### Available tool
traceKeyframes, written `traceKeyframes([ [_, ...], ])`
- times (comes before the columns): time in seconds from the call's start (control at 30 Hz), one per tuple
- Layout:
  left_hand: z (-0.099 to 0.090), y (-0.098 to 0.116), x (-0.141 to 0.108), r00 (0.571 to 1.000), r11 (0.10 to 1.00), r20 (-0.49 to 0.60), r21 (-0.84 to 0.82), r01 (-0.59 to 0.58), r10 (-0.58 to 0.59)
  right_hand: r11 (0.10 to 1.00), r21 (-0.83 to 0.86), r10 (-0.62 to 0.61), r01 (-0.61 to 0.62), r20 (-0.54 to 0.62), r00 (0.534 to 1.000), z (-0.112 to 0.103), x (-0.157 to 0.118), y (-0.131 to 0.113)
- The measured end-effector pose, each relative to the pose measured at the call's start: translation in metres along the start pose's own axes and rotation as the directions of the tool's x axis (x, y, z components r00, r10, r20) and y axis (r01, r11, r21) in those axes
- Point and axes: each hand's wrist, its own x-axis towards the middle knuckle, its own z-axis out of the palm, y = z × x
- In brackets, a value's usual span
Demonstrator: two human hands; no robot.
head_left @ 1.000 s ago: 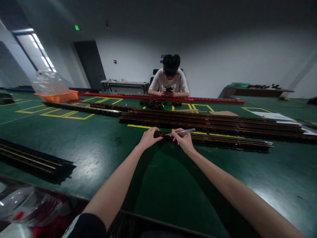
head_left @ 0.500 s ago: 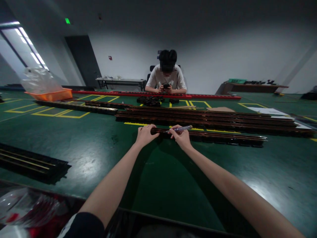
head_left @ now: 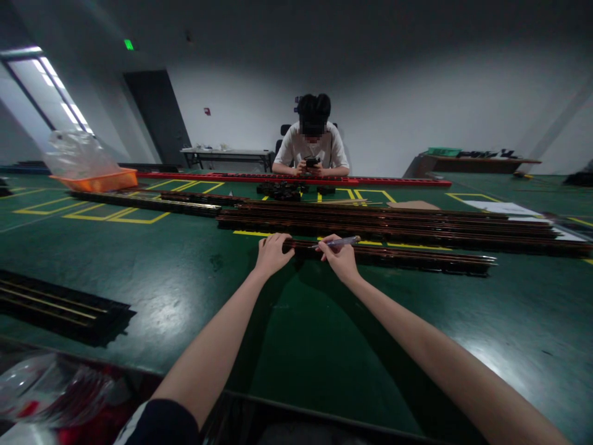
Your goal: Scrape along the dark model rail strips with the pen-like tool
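A long dark strip with shiny rails (head_left: 417, 256) lies across the green table (head_left: 296, 346). My left hand (head_left: 274, 252) is closed around its left end, thumb on the near side and fingers over the top. In my right hand (head_left: 338, 254) is a slim pen-like tool (head_left: 340, 241), its tip pointing left at the strip between my hands. Whether the tip touches the strip is too small to tell. Just behind, several similar dark strips (head_left: 384, 221) lie side by side.
More dark strips (head_left: 60, 306) lie at the left. An orange basket (head_left: 104, 180) with a plastic bag stands at the back left. Behind a long red strip (head_left: 393, 182) sits a person (head_left: 312, 139) holding a small dark object. A dark pile (head_left: 278, 190) and white paper (head_left: 504, 209) lie farther back.
The left hand's thumb has shifted slightly left along the strip, and the strip's right end sits slightly farther left. The tool remains in my right hand.
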Motion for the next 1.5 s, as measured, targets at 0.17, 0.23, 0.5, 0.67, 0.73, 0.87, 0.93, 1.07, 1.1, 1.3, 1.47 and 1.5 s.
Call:
traceKeyframes([
  [0.17,0.0026,-0.0020,0.0004,1.000,1.000,0.009,0.001,-0.019,0.019,0.999,-0.031,-0.010,0.010,-0.006,1.000,-0.0011,-0.0002,-0.0011],
  [0.23,0.0032,-0.0028,0.0006,1.000,1.000,0.012,-0.007,-0.024,0.024,1.000,-0.027,-0.008,0.007,-0.026,1.000,-0.0015,-0.0005,-0.0023],
  [0.5,0.0034,-0.0032,0.0002,0.999,0.999,0.016,0.007,-0.039,0.039,1.000,0.003,-0.008,0.008,-0.074,0.997,-0.0020,-0.0021,-0.0037],
  [0.67,0.0041,-0.0045,0.0005,0.999,0.998,0.016,0.030,-0.048,0.047,1.000,0.008,0.003,-0.002,-0.067,0.998,-0.0024,-0.0016,-0.0028],
  [0.73,0.0043,-0.0045,0.0005,0.999,0.998,0.016,0.036,-0.050,0.050,1.000,0.010,0.002,-0.001,-0.057,0.998,-0.0027,-0.0011,-0.0017],
  [0.87,0.0044,-0.0024,0.0001,0.998,0.996,0.015,0.067,-0.058,0.057,1.000,0.023,0.003,-0.002,-0.056,0.998,-0.0025,-0.0005,-0.0002],
  [0.93,0.0043,-0.0008,-0.0003,0.998,0.993,0.002,0.101,-0.064,0.064,1.000,0.028,0.002,-0.001,-0.057,0.998,-0.0020,-0.0004,-0.0005],
  [1.07,0.0029,0.0015,-0.0009,0.997,0.988,-0.017,0.139,-0.068,0.071,1.000,0.026,-0.001,0.002,-0.058,0.998,-0.0012,-0.0008,-0.0028],
  [1.1,0.0024,0.0017,-0.0009,0.997,0.989,-0.014,0.134,-0.069,0.071,1.000,0.021,0.000,0.001,-0.059,0.998,-0.0012,-0.0009,-0.0034],
  [1.3,0.0018,0.0006,-0.0010,0.997,0.992,0.000,0.103,-0.073,0.074,1.000,0.008,-0.001,0.001,-0.044,0.999,-0.0012,-0.0012,-0.0030],
  [1.47,0.0042,-0.0009,-0.0003,0.995,0.987,0.006,0.123,-0.100,0.100,1.000,-0.002,-0.001,0.000,-0.033,0.999,-0.0008,-0.0005,-0.0007],
  [1.5,0.0046,-0.0012,0.0001,0.994,0.986,0.005,0.131,-0.107,0.108,1.000,-0.006,-0.001,0.001,-0.031,1.000,-0.0009,-0.0004,-0.0004],
])
